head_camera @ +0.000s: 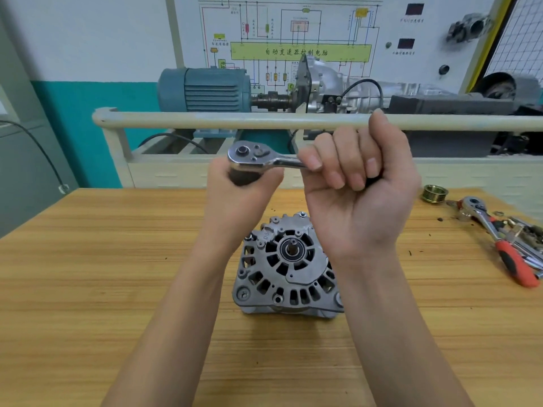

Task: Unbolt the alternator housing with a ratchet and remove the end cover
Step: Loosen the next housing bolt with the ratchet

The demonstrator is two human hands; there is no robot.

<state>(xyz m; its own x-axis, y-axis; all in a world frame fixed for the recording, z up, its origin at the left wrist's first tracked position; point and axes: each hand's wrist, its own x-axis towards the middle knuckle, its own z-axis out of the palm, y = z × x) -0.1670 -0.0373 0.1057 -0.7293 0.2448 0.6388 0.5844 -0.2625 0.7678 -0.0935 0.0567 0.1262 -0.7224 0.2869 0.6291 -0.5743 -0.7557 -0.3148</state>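
A silver alternator (pixel 286 267) lies on the wooden table (pixel 102 274), its vented end cover and bare shaft facing up. Both my hands are raised above it, holding a chrome ratchet (pixel 258 158) level in the air. My right hand (pixel 357 183) is closed around the ratchet's handle. My left hand (pixel 238 195) grips a dark socket (pixel 242 177) hanging under the ratchet head. Small bolt heads show along the housing's rim.
A brass-coloured pulley (pixel 435 194) sits at the table's far right. Beside it lie a second ratchet with an orange handle (pixel 499 239) and several loose tools. A cream rail (pixel 264 120) and a teal motor test rig (pixel 205 89) stand behind the table.
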